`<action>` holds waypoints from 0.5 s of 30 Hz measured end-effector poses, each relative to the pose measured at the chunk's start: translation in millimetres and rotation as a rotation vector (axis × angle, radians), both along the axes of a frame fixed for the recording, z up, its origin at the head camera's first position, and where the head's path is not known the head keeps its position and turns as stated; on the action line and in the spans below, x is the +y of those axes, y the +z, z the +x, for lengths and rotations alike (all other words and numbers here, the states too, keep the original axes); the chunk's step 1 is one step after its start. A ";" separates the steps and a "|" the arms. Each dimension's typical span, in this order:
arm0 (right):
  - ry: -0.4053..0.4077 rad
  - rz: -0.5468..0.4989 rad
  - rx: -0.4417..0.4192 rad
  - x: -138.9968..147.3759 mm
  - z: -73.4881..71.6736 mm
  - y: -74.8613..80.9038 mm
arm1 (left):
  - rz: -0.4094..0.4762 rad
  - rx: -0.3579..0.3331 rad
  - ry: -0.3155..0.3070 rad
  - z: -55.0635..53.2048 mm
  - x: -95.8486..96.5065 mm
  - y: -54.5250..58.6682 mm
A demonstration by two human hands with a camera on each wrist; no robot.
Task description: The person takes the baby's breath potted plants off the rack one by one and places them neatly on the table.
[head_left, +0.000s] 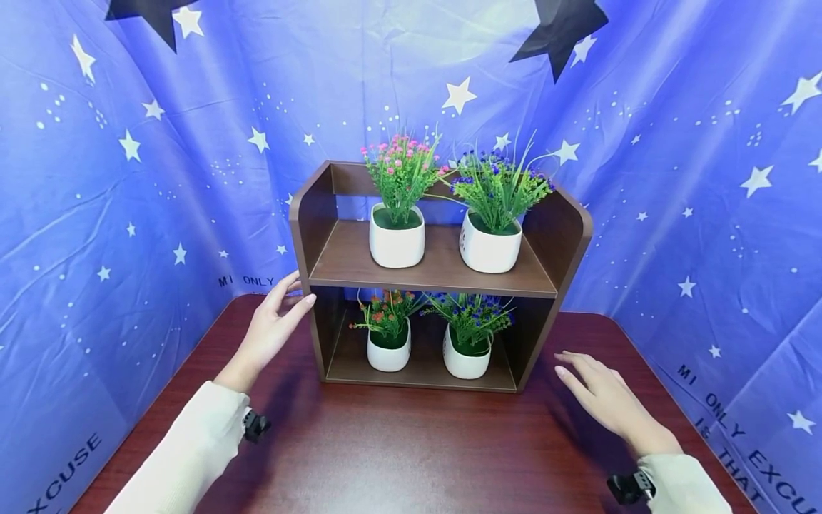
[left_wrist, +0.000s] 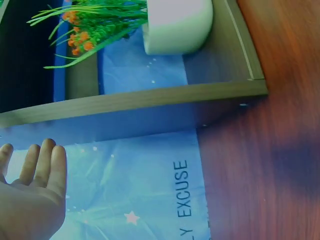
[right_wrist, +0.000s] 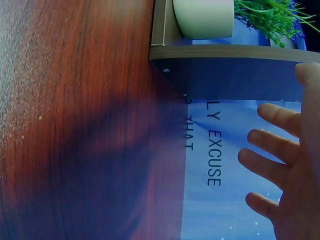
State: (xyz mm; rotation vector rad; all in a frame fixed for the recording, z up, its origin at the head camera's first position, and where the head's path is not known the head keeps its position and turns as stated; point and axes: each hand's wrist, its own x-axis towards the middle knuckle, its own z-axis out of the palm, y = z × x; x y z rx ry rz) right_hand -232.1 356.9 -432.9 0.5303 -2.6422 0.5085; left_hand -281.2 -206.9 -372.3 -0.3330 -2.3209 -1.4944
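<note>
A dark brown two-tier shelf [head_left: 442, 250] stands on the table. On its upper board are a white pot with pink flowers [head_left: 397, 239] and a white pot with purple-blue flowers [head_left: 491, 246]. The lower board holds an orange-flowered pot [head_left: 389, 351] and another blue-flowered pot [head_left: 467, 360]. My left hand [head_left: 272, 328] is beside the shelf's left panel, fingers extended, thumb right at the front edge. To the right of the shelf, my right hand [head_left: 606, 400] hovers lower down with its fingers spread and nothing in them, apart from the right panel [right_wrist: 230, 75].
The dark red wooden table [head_left: 359, 450] reaches forward of the shelf and to both sides. A blue curtain [head_left: 212, 128] with white stars and printed words hangs behind and along both sides. Black straps with small devices [head_left: 255, 425] sit at both wrists.
</note>
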 end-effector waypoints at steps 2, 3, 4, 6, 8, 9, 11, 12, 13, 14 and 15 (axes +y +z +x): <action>0.005 -0.007 0.004 -1.1 0.7 1.1 | 0.008 0.013 0.020 -0.9 1.7 3.5; 0.007 -0.010 0.008 -1.8 1.2 2.0 | 0.011 0.024 0.032 -1.2 2.7 5.5; 0.012 -0.018 0.011 -2.4 1.6 3.1 | 0.013 0.039 0.045 -1.3 3.8 7.8; 0.019 -0.028 0.021 -3.6 2.4 6.1 | 0.020 0.070 0.062 -1.6 5.6 11.9; 0.026 -0.041 0.027 -4.6 3.1 9.7 | 0.030 0.101 0.070 -2.3 6.7 15.2; 0.029 -0.046 0.030 -5.2 3.3 11.6 | 0.033 0.111 0.074 -2.6 7.0 16.7; 0.037 -0.054 0.031 -6.5 3.3 15.6 | 0.035 0.120 0.083 -3.3 7.1 19.7; 0.040 -0.056 0.031 -7.4 3.2 17.6 | 0.033 0.120 0.088 -3.6 7.1 21.1; 0.046 -0.060 0.030 -8.3 3.2 19.6 | 0.031 0.117 0.096 -3.9 7.2 22.7; 0.050 -0.061 0.031 -9.4 3.0 21.6 | 0.029 0.112 0.104 -4.2 7.4 24.3; 0.054 -0.062 0.031 -10.6 3.0 23.6 | 0.028 0.107 0.113 -4.5 7.7 25.7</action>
